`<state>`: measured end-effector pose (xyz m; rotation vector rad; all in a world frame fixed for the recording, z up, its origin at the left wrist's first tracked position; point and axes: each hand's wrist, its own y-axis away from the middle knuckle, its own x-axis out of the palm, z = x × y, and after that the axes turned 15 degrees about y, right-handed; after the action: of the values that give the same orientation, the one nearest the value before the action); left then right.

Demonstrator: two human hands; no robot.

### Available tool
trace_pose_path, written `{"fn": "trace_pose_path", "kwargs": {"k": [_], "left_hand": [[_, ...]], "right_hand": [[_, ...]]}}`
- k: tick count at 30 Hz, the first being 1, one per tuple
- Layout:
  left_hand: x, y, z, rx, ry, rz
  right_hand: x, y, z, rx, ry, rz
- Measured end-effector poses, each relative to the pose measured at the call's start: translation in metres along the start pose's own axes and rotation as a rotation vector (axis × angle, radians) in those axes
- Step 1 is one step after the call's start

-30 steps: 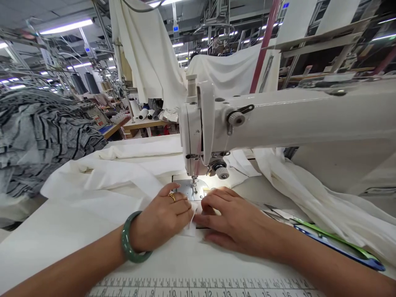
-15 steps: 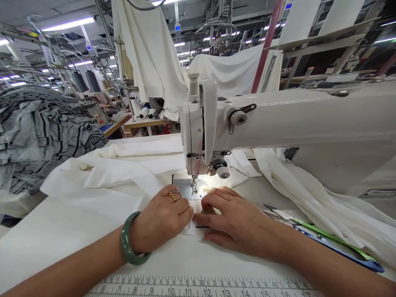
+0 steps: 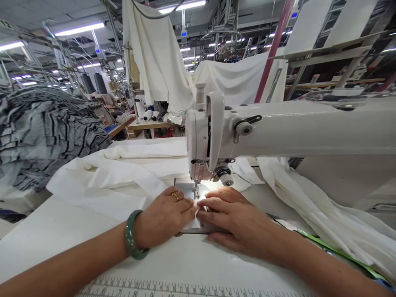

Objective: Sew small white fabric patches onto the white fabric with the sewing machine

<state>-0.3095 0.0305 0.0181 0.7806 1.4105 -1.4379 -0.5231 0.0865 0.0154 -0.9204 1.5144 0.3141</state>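
Note:
My left hand [image 3: 168, 214], with a gold ring and a green bangle, has its fingers closed on a small piece of white fabric [image 3: 194, 222] just in front of the sewing machine's [image 3: 216, 136] needle area. My right hand [image 3: 236, 216] lies to the right with fingers stretched out and apart, their tips touching the fabric's edge. Both hands meet near the metal needle plate [image 3: 185, 189], below the presser foot [image 3: 197, 185]. Fingers partly hide the fabric.
White cloth [image 3: 123, 175] is heaped left of the machine, and more white cloth [image 3: 297, 202] runs along the right. Green-handled scissors [image 3: 334, 249] lie partly under my right forearm. A printed ruler [image 3: 123, 286] crosses the front edge. Striped grey fabric [image 3: 46, 136] is piled far left.
My right fingers have straightened and come in to the fabric beside my left hand. The fabric piece sits slightly nearer the needle. The view has shifted a little.

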Motion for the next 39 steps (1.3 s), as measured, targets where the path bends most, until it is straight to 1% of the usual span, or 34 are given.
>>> {"fn": "trace_pose_path", "kwargs": {"k": [4,10,19,25,27,30,33,36,39], "left_hand": [[0.004,-0.005,0.009,-0.024,-0.011,0.079],[0.003,-0.007,0.008,-0.124,0.036,0.15],[0.001,-0.011,0.007,-0.153,0.045,0.202],[0.003,-0.009,0.007,-0.118,-0.032,0.164],[0.004,-0.006,0.008,-0.088,-0.042,0.113],[0.004,-0.002,0.008,0.004,-0.039,0.025],[0.002,-0.001,0.008,0.073,0.025,0.028],[0.0,-0.002,0.008,0.083,0.084,0.038],[0.0,-0.002,0.007,0.09,0.078,0.011]], "right_hand": [[0.002,0.001,-0.004,0.055,-0.018,0.032],[0.002,0.0,-0.004,0.078,-0.021,0.041],[0.0,0.001,-0.002,0.08,-0.031,0.053],[0.001,0.005,0.0,0.045,-0.016,0.002],[0.001,0.005,0.001,0.037,-0.01,-0.007],[0.002,0.006,0.0,0.029,-0.02,-0.032],[0.004,0.007,-0.001,0.032,-0.055,-0.07],[0.005,0.008,-0.002,0.06,-0.101,-0.098],[0.006,0.007,-0.003,0.079,-0.14,-0.119]]}}
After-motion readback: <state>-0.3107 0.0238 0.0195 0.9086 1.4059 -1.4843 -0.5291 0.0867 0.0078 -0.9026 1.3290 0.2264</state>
